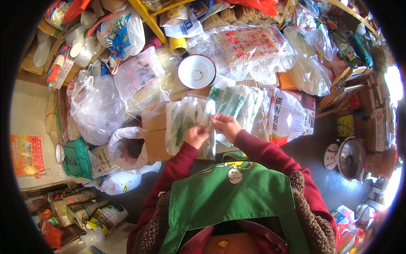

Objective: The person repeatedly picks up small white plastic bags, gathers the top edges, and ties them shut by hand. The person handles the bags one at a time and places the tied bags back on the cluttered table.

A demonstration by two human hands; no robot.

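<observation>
Both hands meet at the right edge of a stack of clear plastic bags [179,127] with green printing, lying on a cardboard box [156,139]. My left hand [196,136] pinches the bag edge between thumb and fingers. Just to its right and slightly farther off, my right hand [225,124] has its thumb and forefinger closed on the same plastic edge. Behind the right hand lies a second pile of green-printed plastic bags [241,101]. Exactly how many layers the fingers hold is too small to tell.
A white enamel bowl [197,71] with a dark red rim stands beyond the bags. Large bags of dried noodles [253,47] lie behind it. At left are a knotted white plastic bag [96,111] and an open sack [127,149]. An electric heater [350,158] stands at right.
</observation>
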